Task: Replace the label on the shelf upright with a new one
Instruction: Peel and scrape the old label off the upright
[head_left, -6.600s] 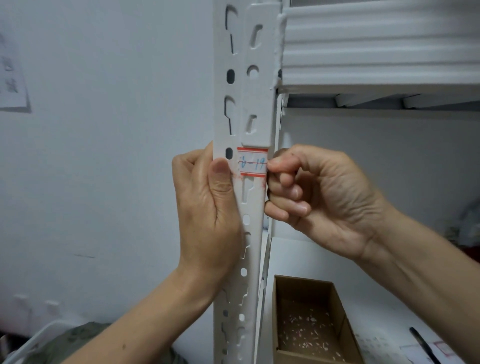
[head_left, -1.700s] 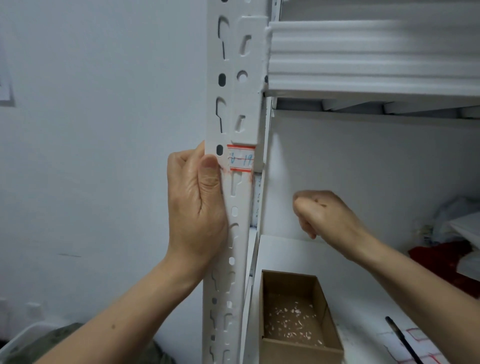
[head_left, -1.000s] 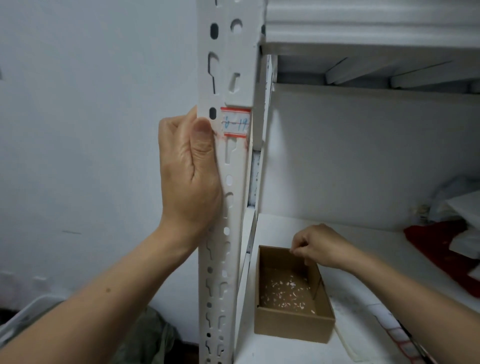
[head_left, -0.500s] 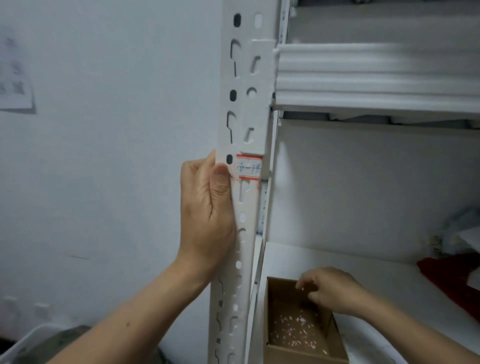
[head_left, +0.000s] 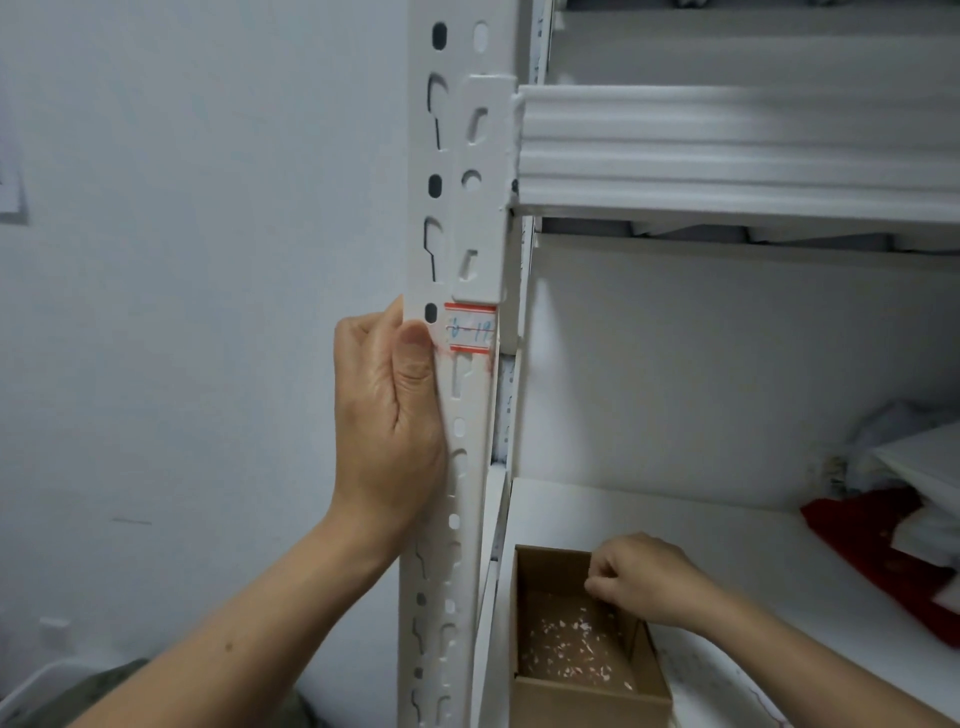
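A white perforated shelf upright (head_left: 470, 156) runs down the middle of the view. A small white label (head_left: 470, 328) with red bands and blue handwriting sticks to it, partly scraped. My left hand (head_left: 389, 415) grips the upright just left of the label, thumb tip next to the label's edge. My right hand (head_left: 641, 579) hovers over the open brown cardboard box (head_left: 587, 696) on the lower shelf, fingertips curled together above its back edge; whether they pinch a scrap I cannot tell.
Several small white and pink paper scraps lie in the box. The white lower shelf board (head_left: 701, 525) carries red fabric (head_left: 883, 551) and white items at the right. An upper shelf beam (head_left: 727, 150) crosses above. A grey wall (head_left: 182, 260) fills the left.
My right hand left the label, dropped to the cardboard box and stays over its back edge. My left hand has kept its hold on the upright.
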